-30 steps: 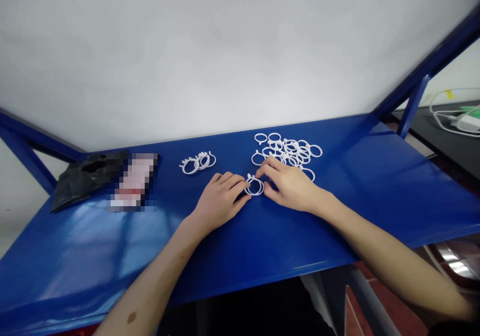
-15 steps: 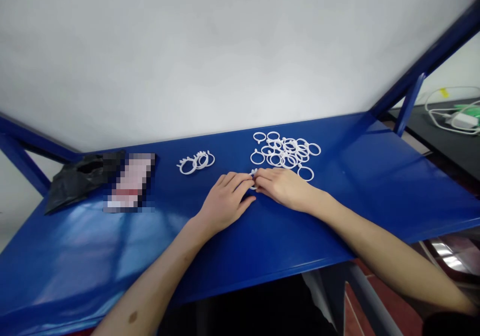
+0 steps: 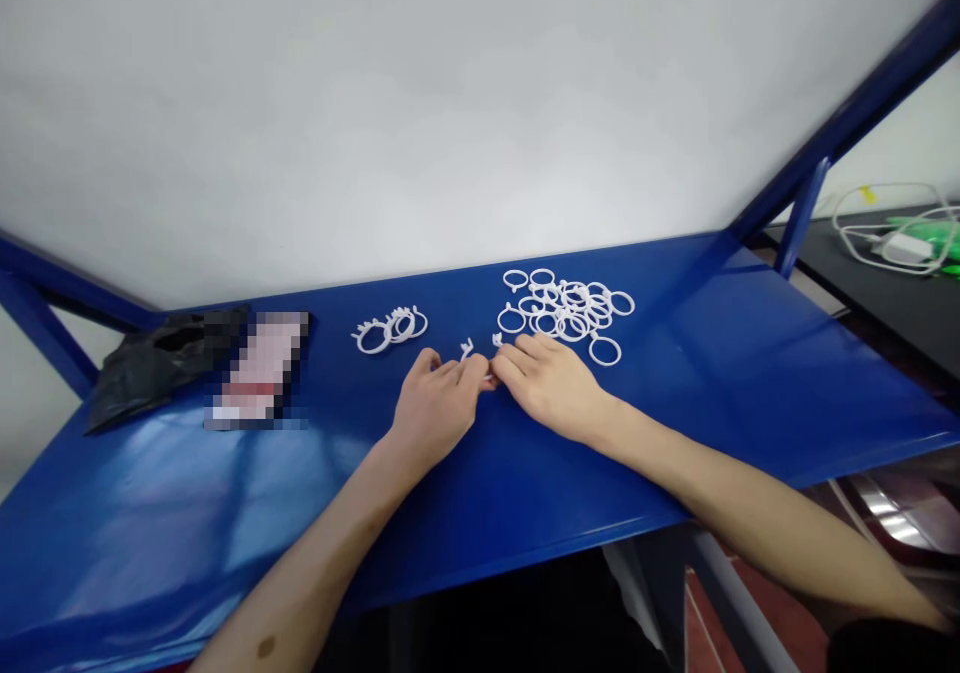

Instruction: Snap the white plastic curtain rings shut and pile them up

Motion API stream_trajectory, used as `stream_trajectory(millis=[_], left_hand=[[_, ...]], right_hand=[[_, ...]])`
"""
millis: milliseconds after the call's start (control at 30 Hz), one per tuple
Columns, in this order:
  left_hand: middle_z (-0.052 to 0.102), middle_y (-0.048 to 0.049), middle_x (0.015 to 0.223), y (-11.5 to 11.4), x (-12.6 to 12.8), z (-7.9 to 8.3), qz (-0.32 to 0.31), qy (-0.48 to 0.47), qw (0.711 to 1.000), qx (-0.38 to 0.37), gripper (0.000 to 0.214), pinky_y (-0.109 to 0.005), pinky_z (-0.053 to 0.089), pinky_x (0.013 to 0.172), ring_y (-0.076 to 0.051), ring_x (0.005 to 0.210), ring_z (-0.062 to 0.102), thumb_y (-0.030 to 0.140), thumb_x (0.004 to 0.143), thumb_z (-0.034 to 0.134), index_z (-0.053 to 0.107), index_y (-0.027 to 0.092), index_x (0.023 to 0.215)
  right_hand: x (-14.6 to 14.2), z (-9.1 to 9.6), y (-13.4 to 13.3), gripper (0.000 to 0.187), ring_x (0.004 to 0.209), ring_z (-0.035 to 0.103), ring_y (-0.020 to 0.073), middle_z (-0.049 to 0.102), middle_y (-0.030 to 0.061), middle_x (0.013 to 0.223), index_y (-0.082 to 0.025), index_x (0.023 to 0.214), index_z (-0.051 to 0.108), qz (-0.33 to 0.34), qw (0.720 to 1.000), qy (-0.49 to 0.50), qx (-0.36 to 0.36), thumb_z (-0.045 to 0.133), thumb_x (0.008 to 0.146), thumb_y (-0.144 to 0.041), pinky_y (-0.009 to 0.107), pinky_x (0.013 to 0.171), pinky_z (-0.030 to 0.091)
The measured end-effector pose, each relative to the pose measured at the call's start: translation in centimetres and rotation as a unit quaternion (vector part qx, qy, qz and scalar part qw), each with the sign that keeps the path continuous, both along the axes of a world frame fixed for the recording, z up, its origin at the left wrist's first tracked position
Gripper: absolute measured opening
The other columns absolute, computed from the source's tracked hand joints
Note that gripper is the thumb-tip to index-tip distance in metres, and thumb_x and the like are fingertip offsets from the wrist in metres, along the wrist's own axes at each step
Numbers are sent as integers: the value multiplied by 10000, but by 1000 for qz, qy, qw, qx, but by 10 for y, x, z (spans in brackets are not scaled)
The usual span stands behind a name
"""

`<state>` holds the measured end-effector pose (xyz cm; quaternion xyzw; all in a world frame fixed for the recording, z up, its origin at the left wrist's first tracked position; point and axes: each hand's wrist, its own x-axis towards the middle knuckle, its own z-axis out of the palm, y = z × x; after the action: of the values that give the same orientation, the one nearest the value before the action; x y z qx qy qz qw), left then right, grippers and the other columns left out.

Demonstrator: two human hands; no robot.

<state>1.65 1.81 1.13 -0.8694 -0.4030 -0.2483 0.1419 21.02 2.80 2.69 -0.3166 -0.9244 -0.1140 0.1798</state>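
My left hand (image 3: 437,403) is closed around white plastic curtain rings, mostly hidden by the fingers; a small tab (image 3: 466,348) pokes up above them. Right beside it, my right hand (image 3: 551,385) pinches a white curtain ring, of which an eyelet (image 3: 497,339) shows past the fingertips. Both hands meet low over the blue table, fingertips nearly touching. Beyond my right hand lies a loose pile of white curtain rings (image 3: 574,327), each with a small eyelet. To the left, a linked cluster of the same rings (image 3: 373,338) stands with its tabs upward.
On the left of the blue table (image 3: 540,513) are a black plastic bag (image 3: 142,368) and a blurred-out pink flat object (image 3: 262,358). A white wall rises behind. Blue frame bars stand at both sides. At far right, a white cable (image 3: 844,238) lies on a dark surface.
Both hands have shifted slightly left and turned. My left fingers have curled in around the rings, and tabs now show above the fingers of both hands.
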Motion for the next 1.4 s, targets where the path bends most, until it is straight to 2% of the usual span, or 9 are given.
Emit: stream_trajectory(millis=[100, 200, 367, 500, 633, 833, 967, 1133, 1400], left_hand=[[700, -7, 688, 10, -12, -1, 2, -13, 1000, -8, 258, -345, 388, 729, -178, 637, 603, 238, 1029, 432, 624, 212, 859], [742, -59, 815, 25, -32, -1, 83, -29, 996, -9, 198, -377, 396, 750, -238, 794, 641, 261, 1007, 467, 658, 219, 975], [716, -155, 989, 38, -60, -3, 256, 20, 966, -39, 236, -461, 377, 767, -354, 957, 589, 242, 974, 448, 674, 179, 995], [665, -204, 1073, 38, -65, -5, 308, 28, 950, -40, 260, -499, 398, 773, -400, 1013, 551, 275, 935, 489, 680, 132, 1040], [657, -172, 1139, 35, -55, -3, 266, -22, 964, -7, 268, -495, 430, 827, -365, 1038, 556, 303, 942, 517, 663, 156, 1112], [696, -75, 1075, 22, -29, 0, -9, -72, 997, -40, 173, -391, 479, 975, -217, 1023, 620, 224, 969, 540, 651, 197, 1099], [706, -67, 1147, 11, -14, -3, -85, -63, 993, -46, 190, -367, 501, 927, -201, 1026, 655, 233, 979, 550, 640, 217, 1146], [728, -46, 965, 8, -9, -4, -93, -15, 995, -42, 174, -320, 465, 740, -171, 816, 655, 271, 1024, 482, 630, 190, 981], [635, -17, 675, -3, 7, 4, 18, 52, 998, 23, 321, -374, 317, 659, -185, 603, 571, 112, 1005, 375, 600, 192, 790]], right_hand=[[3, -2, 4, 241, 922, 616, 208, 672, 133, 1132, -149, 1116, 628, 22, 997, 53, -44, 406, 1052, -218, 353, 774, 506], [16, 0, 14, 302, 1135, 597, 258, 556, 181, 1367, -166, 1300, 563, 2, 991, 118, -63, 493, 1026, -274, 432, 898, 542], [49, 1, 38, 207, 1186, 511, 367, 614, 202, 1247, -116, 1020, 706, -135, 988, 56, -39, 642, 942, -297, 568, 971, 486], [64, -6, 49, 137, 1167, 483, 355, 641, 157, 1181, -141, 903, 744, -143, 988, -7, -56, 700, 897, -271, 520, 948, 488], [58, -9, 49, 146, 1125, 483, 314, 665, 133, 1135, -154, 933, 741, -100, 993, -13, -61, 607, 955, -208, 467, 940, 462], [38, 3, 32, 214, 910, 529, 236, 676, 110, 1011, -138, 954, 684, -21, 996, -34, -83, 492, 1023, -203, 374, 813, 442], [29, 9, 19, 240, 806, 536, 193, 658, 87, 941, -131, 1005, 641, 19, 995, -27, -92, 405, 1047, -149, 336, 752, 418], [16, 5, 6, 300, 767, 515, 190, 636, 78, 863, -132, 937, 628, 60, 997, -13, -46, 356, 1060, -159, 328, 703, 390], [-5, -1, -11, 414, 655, 511, 186, 639, 67, 738, -146, 851, 634, -61, 998, -22, 24, 277, 1061, -134, 351, 657, 346]])
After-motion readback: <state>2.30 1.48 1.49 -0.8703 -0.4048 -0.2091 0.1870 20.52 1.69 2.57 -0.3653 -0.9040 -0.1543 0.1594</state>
